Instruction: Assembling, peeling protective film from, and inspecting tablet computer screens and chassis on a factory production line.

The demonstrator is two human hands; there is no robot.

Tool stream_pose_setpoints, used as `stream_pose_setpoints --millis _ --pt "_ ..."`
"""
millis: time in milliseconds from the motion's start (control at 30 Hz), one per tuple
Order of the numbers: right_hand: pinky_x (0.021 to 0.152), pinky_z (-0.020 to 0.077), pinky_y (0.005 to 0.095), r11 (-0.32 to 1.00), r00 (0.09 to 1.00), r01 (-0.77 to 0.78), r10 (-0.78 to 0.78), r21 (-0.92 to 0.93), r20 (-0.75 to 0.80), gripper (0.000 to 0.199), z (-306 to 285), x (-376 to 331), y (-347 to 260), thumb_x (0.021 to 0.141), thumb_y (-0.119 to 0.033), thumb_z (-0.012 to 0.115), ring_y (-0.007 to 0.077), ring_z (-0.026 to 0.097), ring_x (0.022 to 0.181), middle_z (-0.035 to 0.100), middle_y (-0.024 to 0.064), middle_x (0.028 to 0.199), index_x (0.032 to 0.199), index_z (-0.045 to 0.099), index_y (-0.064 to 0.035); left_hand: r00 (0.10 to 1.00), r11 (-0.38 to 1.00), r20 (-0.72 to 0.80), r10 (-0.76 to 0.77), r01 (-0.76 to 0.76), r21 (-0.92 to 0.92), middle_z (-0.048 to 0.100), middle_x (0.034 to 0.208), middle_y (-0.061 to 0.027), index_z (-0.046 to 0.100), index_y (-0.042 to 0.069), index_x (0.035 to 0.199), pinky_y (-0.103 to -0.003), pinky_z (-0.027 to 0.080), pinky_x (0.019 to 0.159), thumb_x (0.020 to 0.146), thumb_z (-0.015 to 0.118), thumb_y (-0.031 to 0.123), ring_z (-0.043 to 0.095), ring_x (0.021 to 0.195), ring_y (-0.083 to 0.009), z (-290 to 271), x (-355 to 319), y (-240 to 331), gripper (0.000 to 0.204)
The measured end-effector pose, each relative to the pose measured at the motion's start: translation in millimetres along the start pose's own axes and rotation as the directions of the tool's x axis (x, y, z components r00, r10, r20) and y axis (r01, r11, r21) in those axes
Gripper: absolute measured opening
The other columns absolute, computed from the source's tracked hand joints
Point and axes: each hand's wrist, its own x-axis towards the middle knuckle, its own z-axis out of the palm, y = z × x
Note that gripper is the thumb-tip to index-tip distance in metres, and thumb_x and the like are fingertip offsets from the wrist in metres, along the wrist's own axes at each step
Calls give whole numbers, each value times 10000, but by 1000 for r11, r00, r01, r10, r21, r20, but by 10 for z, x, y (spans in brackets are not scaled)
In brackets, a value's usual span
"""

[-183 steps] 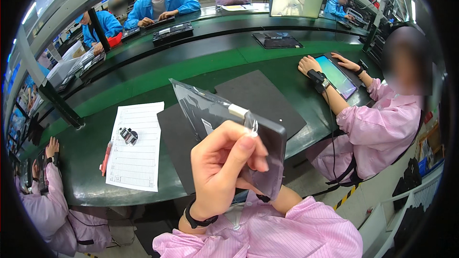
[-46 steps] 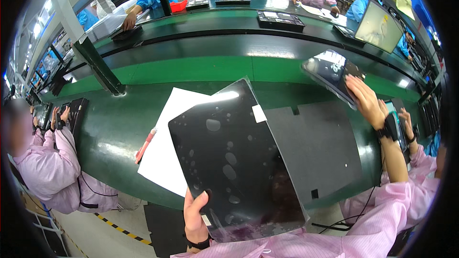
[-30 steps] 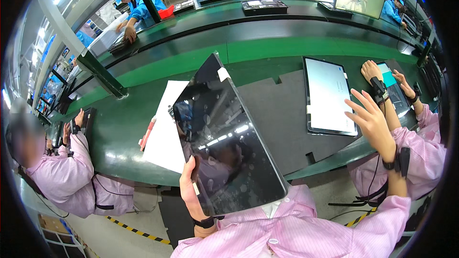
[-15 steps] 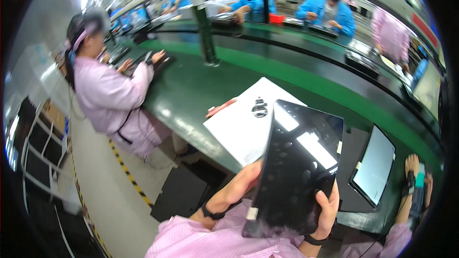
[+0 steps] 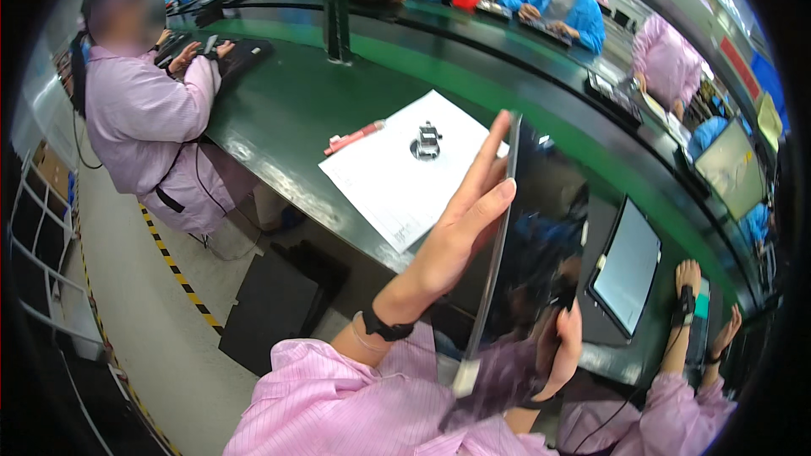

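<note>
A glossy black screen panel is tilted steeply in front of me, its left edge turned toward me. My left hand presses along that edge with its fingers stretched upward, some partly behind the panel. Low on the right side, my right hand grips the panel, its fingers curled at the face and edge. A small pale tab sticks out near the lower left corner. Beyond my left hand a white paper sheet lies on the green bench, with a small black-and-silver part on it.
Red pens lie left of the sheet. To the right, another screen panel rests on a dark mat. A co-worker's hand is farther right; a co-worker in pink stands left. A green post rises from the bench.
The panel has turned from nearly facing me to a steep, edge-on tilt. My left hand has moved up along its left edge, fingers straightened. The whole view has shifted.
</note>
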Motion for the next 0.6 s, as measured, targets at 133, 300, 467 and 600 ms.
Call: stream_pose_setpoints --millis 133,300,467,600 --pt "910 419 279 991 963 104 -79 85 -259 347 139 121 -76 894 -39 476 163 558 1034 570 106 1149 1233 474 37 998 998 54 -13 16 -67 90 1510 -128 -141 158 1449 -393 307 1040 851 570 487 290 1327 -264 -42 -333 -22 986" --pt "969 429 346 990 945 62 -16 129 -327 404 278 195 -40 854 -179 619 241 537 1110 545 178 1174 1146 529 85 995 989 -4 95 -95 -116 20 1501 -123 -268 182 1400 -420 272 1063 691 788 270 207 1359 -286 66 -548 -323 1276" --pt "980 398 327 982 993 102 -91 156 -76 502 342 223 31 832 -201 645 225 531 1101 538 126 1177 1219 478 72 987 969 -16 162 -156 194 176 1440 -143 -197 156 1424 -430 317 1044 579 832 48 277 1322 -279 21 -577 -492 1336" --pt "898 434 284 996 951 58 -33 72 -307 380 498 311 6 858 -140 605 150 546 1039 585 72 1088 1185 519 32 990 980 -49 129 -120 160 220 1403 -136 -137 122 1428 -414 323 1033 557 831 24 299 1298 -277 16 -612 -536 1305"
